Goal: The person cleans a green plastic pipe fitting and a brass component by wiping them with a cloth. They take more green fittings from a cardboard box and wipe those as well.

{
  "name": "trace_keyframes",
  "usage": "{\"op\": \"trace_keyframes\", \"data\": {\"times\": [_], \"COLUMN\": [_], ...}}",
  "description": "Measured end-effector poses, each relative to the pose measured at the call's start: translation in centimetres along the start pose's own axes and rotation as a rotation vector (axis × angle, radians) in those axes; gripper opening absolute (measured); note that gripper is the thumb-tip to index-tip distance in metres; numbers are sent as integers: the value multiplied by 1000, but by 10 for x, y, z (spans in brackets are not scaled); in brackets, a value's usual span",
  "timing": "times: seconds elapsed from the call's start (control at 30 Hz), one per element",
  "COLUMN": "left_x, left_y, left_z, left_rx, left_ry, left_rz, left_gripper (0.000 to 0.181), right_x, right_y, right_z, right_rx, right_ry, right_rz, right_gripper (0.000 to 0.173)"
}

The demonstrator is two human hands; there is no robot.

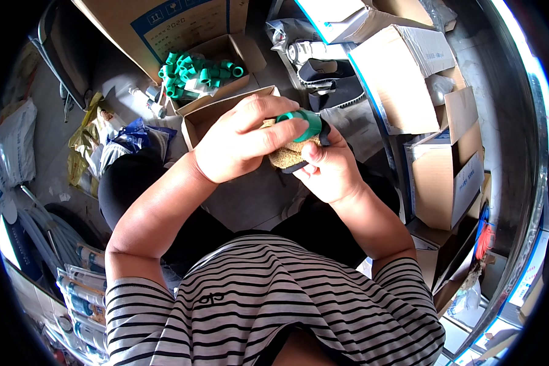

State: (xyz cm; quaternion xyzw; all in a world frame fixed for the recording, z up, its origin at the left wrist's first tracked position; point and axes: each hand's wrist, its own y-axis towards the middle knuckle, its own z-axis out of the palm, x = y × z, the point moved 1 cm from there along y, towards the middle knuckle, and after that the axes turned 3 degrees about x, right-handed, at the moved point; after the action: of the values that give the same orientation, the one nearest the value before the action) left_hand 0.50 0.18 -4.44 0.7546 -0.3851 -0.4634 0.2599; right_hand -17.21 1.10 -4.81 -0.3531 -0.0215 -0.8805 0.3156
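In front of my body, a green plastic pipe fitting [314, 125] lies against a tan cloth [287, 156] with black edging. My left hand [238, 142] reaches over from the left, its fingers on the fitting's open end and upper side. The cloth is in my right hand [333, 170], folded under and around the fitting, with the thumb pressing on its front. Just beyond my left hand stands an open cardboard box [193, 132], its inside mostly hidden by the hand. A carton behind it holds several loose green fittings [185, 73].
A large carton [114, 18] rises at the back. Open cardboard boxes [400, 87] are stacked on the right, beside dark shoes [336, 94]. On the left are plastic bags [112, 137], coiled pale tubing [39, 228] and clear-wrapped packs [84, 302].
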Motion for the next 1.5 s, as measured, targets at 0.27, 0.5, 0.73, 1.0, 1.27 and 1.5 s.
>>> {"op": "trace_keyframes", "data": {"times": [0.27,0.5,0.73,1.0,1.27,1.5], "left_x": [-16,-11,1,4,6,-1], "left_y": [-12,-10,-11,-20,-20,-18], "left_z": [19,9,11,18,17,17], "left_rx": [-156,-35,-134,-130,-56,-216], "left_ry": [-1297,-758,-1055,-2099,-2126,-1850], "left_rz": [-721,-593,-631,-769,-663,-778], "left_gripper": [38,33,34,44,45,46], "right_x": [11,14,33,50,49,44], "right_y": [0,2,-2,-17,-21,-13], "right_z": [7,-1,-15,-25,-6,19], "right_rx": [-130,-116,53,216,-25,206], "right_ry": [-1137,-939,-42,-449,-229,-638], "right_rz": [-619,-249,-90,-654,-352,-320], "right_gripper": [19,17,21,69,104,119]}}
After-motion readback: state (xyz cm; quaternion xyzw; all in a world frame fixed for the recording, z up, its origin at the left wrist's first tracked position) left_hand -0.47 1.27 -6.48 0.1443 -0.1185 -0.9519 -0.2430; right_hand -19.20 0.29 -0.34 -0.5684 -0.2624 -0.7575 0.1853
